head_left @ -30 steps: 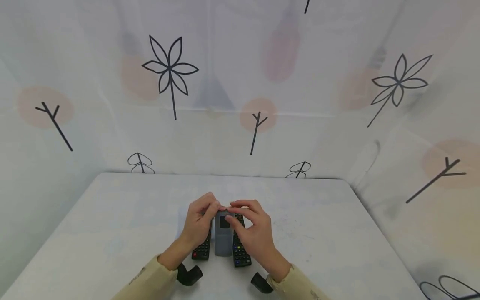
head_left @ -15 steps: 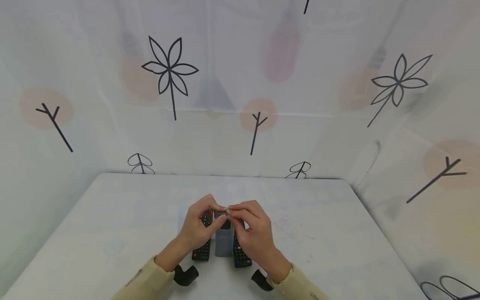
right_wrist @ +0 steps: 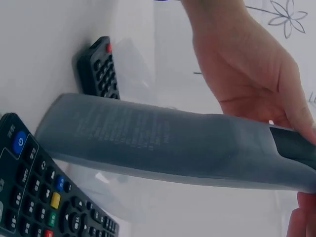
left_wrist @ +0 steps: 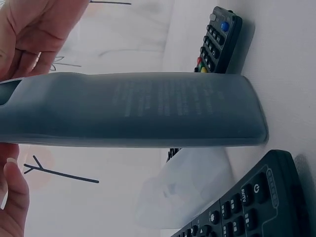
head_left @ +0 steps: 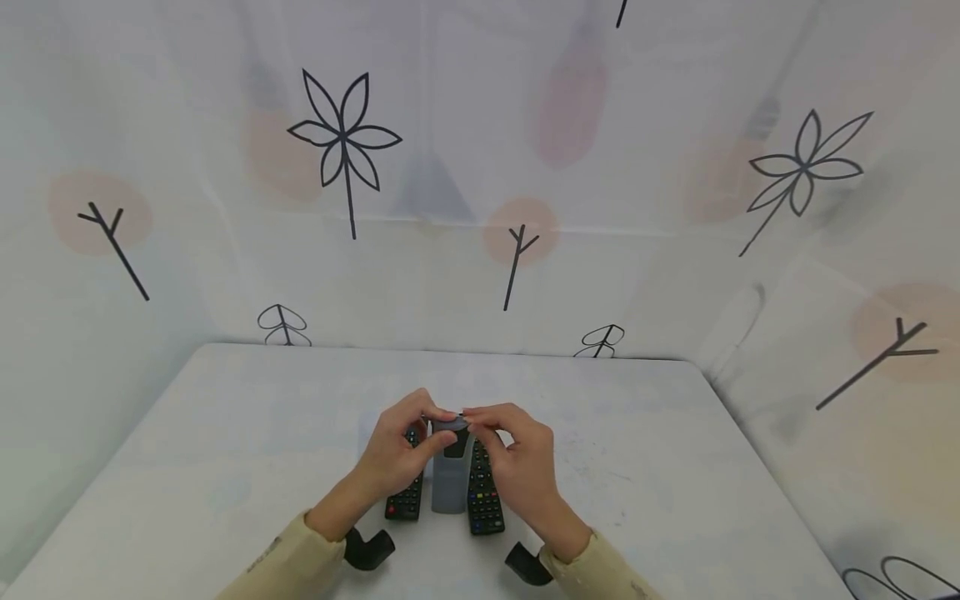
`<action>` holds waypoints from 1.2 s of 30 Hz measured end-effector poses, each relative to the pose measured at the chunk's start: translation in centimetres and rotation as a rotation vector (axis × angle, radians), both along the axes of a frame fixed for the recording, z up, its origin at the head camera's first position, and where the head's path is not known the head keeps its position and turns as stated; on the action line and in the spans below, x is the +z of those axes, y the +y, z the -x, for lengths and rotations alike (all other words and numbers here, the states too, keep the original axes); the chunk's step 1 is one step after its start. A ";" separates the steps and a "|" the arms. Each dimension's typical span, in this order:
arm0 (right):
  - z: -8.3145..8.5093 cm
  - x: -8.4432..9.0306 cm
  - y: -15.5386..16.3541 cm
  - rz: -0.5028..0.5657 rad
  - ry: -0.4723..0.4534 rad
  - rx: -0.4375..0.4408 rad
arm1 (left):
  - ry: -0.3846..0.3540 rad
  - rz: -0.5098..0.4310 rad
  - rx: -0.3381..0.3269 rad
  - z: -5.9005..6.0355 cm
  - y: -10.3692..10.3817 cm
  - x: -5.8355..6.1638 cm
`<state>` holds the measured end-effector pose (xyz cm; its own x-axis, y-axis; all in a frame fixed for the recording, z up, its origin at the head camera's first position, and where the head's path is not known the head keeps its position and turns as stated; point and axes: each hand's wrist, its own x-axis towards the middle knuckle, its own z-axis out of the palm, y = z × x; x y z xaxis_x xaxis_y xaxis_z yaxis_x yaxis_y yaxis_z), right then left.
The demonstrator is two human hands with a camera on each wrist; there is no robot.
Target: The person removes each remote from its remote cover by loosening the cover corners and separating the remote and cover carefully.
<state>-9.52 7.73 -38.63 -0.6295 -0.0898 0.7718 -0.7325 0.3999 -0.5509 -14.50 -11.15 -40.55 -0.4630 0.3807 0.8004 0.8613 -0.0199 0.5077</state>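
A grey remote control (head_left: 448, 490) stands steeply tilted, its lower end at the table and its printed back towards me. A dark recess (right_wrist: 291, 144) shows near its upper end. My left hand (head_left: 392, 442) pinches that upper end between thumb and index finger. From the other side, my right hand (head_left: 522, 454) pinches there too, fingertips nearly meeting the left ones. Between the fingertips shows a small grey piece (head_left: 452, 423); whether it is separate from the remote I cannot tell. Black remotes lie on either side, one left (head_left: 405, 498) and one right (head_left: 485, 507).
A clear plastic bag (left_wrist: 190, 185) lies behind the grey remote. Black curved pieces sit at the left cuff (head_left: 371, 551) and right cuff (head_left: 527, 565). The white table (head_left: 637, 467) ends at a patterned cloth backdrop (head_left: 435, 275).
The left thumb has moved down off the top edge onto the remote's upper part. The right fingertips have shifted slightly right, and the small grey piece shows more between the hands.
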 end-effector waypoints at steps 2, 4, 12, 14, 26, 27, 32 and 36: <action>0.0 0.1 0.1 0.014 -0.034 0.007 | -0.004 0.000 0.004 0.0 0.0 -0.1; 0.0 0.1 0.2 0.032 -0.077 0.006 | -0.006 0.000 0.008 0.0 0.1 -0.2; 0.5 0.4 0.9 0.080 -0.366 0.053 | -0.041 0.003 0.016 -0.1 0.1 -0.5; 0.7 0.5 1.1 0.110 -0.456 0.099 | -0.062 0.009 0.024 -0.2 0.1 -0.5; 1.7 0.6 1.9 0.224 -0.702 0.298 | -0.101 -0.006 0.024 -1.5 0.3 1.2; 1.8 0.5 2.0 0.222 -0.712 0.312 | -0.103 -0.007 0.023 -1.3 0.2 0.8; 2.3 0.3 2.2 0.203 -0.754 0.357 | -0.120 -0.002 0.025 -0.6 0.1 -0.6; 2.8 -0.4 2.2 0.230 -0.804 0.395 | -0.128 0.001 0.024 -1.4 0.2 0.3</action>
